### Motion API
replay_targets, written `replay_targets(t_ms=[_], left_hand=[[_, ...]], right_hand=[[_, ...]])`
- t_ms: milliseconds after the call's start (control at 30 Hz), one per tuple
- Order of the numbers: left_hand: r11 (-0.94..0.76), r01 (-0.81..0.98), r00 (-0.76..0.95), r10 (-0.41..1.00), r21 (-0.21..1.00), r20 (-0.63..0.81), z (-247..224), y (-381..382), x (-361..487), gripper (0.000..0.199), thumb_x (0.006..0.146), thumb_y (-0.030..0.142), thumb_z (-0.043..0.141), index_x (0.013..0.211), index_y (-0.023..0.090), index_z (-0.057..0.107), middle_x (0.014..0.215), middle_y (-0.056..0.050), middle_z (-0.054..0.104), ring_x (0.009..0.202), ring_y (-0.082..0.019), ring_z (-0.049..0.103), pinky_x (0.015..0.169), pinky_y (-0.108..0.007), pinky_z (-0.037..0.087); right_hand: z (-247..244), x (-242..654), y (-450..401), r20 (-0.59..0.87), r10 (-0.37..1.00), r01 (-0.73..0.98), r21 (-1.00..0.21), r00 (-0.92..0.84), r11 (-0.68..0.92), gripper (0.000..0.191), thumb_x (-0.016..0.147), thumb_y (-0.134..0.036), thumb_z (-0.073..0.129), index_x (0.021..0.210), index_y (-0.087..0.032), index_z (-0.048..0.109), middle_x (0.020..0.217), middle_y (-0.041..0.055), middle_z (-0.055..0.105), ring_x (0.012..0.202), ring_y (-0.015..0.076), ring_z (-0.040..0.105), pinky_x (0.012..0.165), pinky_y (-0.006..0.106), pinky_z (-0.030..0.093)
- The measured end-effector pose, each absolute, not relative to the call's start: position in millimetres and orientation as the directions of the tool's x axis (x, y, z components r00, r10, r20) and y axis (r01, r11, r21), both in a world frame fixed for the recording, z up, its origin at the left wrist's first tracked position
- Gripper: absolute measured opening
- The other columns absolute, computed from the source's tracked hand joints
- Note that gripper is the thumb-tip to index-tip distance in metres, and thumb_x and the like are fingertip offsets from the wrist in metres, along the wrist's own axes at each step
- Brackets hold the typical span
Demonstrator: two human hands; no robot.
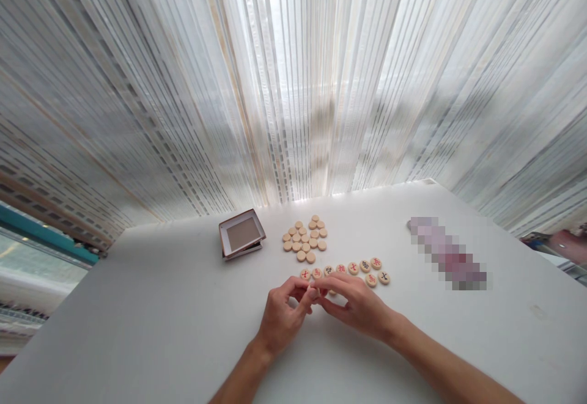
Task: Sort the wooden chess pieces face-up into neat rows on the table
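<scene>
Over the near side of a row of round wooden Chinese chess pieces (341, 269), my two hands meet at the fingertips. My left hand (282, 315) is closed in a pinch of thumb and fingers; what sits between them is mostly hidden. My right hand (360, 306) reaches in from the right, its fingers stretched and thumb apart, the tips touching or nearly touching the left fingertips. The row shows red and black characters. Two more face-up pieces (377, 279) lie just right of my right hand, and another is partly covered beneath it.
Beyond the row lies a loose cluster of blank-side-up pieces (302, 238). An open shallow box (243, 234) stands to their left. At the right of the white table (183, 330) lies a pixelated, pinkish long object (449, 254). Striped sheer curtains (293, 86) hang along the far edge.
</scene>
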State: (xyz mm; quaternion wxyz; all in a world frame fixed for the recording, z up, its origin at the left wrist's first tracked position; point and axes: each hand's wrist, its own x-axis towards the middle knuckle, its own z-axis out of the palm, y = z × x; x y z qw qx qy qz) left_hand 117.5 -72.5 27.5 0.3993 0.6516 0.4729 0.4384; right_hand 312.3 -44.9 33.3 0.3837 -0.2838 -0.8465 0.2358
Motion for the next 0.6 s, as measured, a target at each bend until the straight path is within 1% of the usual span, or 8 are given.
replay_targets(t_ms=[100,267,367,600], left_hand=[[-0.233,0.253,0.171,0.966,0.939,0.193,27.8,-72.5,117.6,0.026,0.094,0.041,0.058,0.092,0.017,0.066,0.084,-0.005,0.076,0.059,-0.014,0.068,0.059,-0.024,0.056],[-0.233,0.25,0.17,0.966,0.94,0.195,30.3,-71.7,116.5,0.024,0.096,0.036,0.055,0.091,0.017,0.067,0.079,-0.003,0.075,0.06,-0.013,0.068,0.063,-0.023,0.056],[-0.236,0.242,0.176,0.965,0.941,0.197,31.5,-71.6,115.7,0.023,0.096,0.035,0.055,0.09,0.017,0.068,0.08,-0.003,0.075,0.06,-0.013,0.068,0.062,-0.022,0.055],[-0.23,0.25,0.184,0.965,0.94,0.188,34.7,-72.6,115.9,0.026,0.098,0.034,0.051,0.087,0.016,0.066,0.077,-0.002,0.073,0.062,-0.012,0.067,0.065,-0.022,0.053]], right_hand=[[34.9,313.3,-44.5,0.499,0.669,0.318,-0.616,-0.55,0.721,0.021,0.093,-0.019,0.06,0.112,-0.026,0.063,0.087,0.0019,0.07,0.076,0.0142,0.065,0.071,0.026,0.05],[34.7,314.1,-43.7,0.489,0.668,0.306,-0.628,-0.561,0.716,0.025,0.093,-0.018,0.06,0.116,-0.026,0.061,0.087,0.001,0.071,0.079,0.0141,0.066,0.074,0.026,0.05],[33.3,314.2,-43.8,0.488,0.669,0.309,-0.627,-0.561,0.715,0.027,0.092,-0.016,0.06,0.118,-0.026,0.06,0.087,0.0012,0.071,0.079,0.0143,0.067,0.076,0.026,0.05],[34.9,314.4,-44.3,0.494,0.664,0.309,-0.62,-0.561,0.722,0.024,0.094,-0.021,0.059,0.118,-0.025,0.061,0.086,0.0022,0.071,0.078,0.0141,0.066,0.074,0.025,0.05]])
